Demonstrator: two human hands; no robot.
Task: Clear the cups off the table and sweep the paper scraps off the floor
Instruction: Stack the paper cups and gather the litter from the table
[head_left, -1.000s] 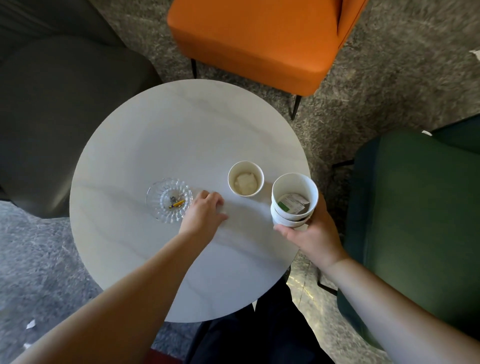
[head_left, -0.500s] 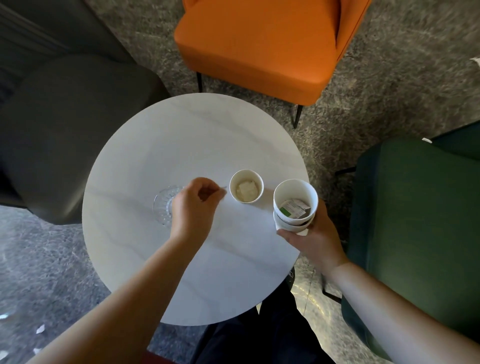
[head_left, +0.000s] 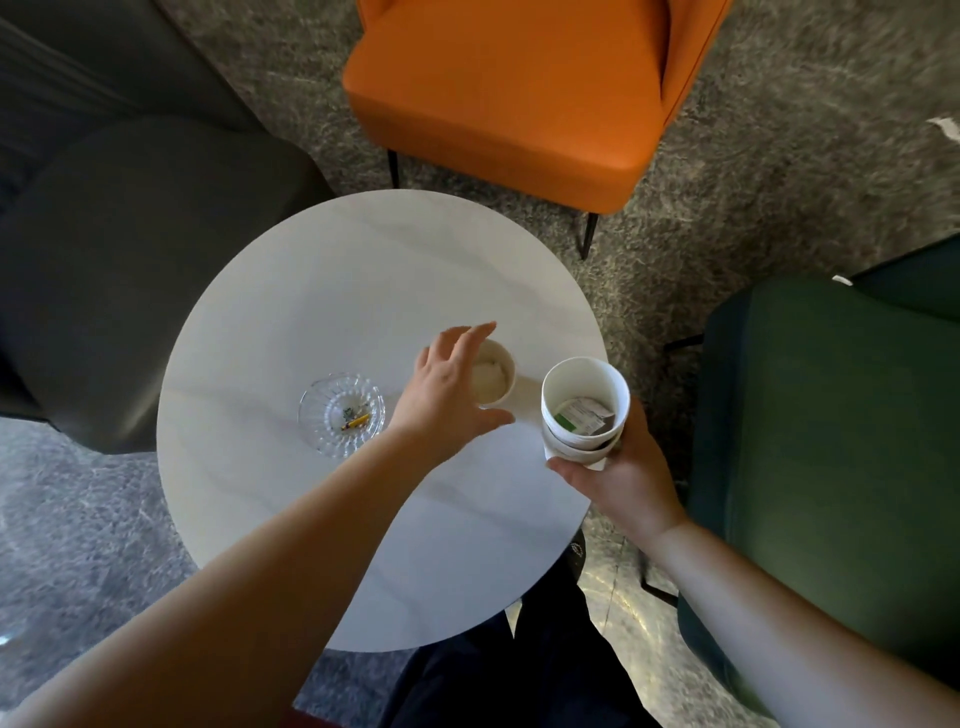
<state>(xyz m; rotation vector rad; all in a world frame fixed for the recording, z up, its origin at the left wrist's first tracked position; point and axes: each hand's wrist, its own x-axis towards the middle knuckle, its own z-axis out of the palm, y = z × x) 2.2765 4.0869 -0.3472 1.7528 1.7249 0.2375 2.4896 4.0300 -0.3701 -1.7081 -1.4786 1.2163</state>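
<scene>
A round white table (head_left: 322, 291) carries one white paper cup (head_left: 496, 376) with crumpled tissue inside. My left hand (head_left: 449, 395) hovers over that cup with fingers spread, thumb on its near side and fingers past its far rim; it does not grip the cup. My right hand (head_left: 618, 475) holds a stack of white paper cups (head_left: 582, 410) at the table's right edge; the top cup holds a small wrapper. A paper scrap (head_left: 943, 127) lies on the floor at the far right.
A clear glass ashtray (head_left: 340, 415) with small litter sits left of the cup. An orange chair (head_left: 514, 98) stands behind the table, a dark grey chair (head_left: 135, 270) to the left and a green chair (head_left: 831, 447) to the right. The floor is speckled grey.
My left hand has left the ashtray, moved right and opened out over the single cup. The cup stack in my right hand has hardly moved.
</scene>
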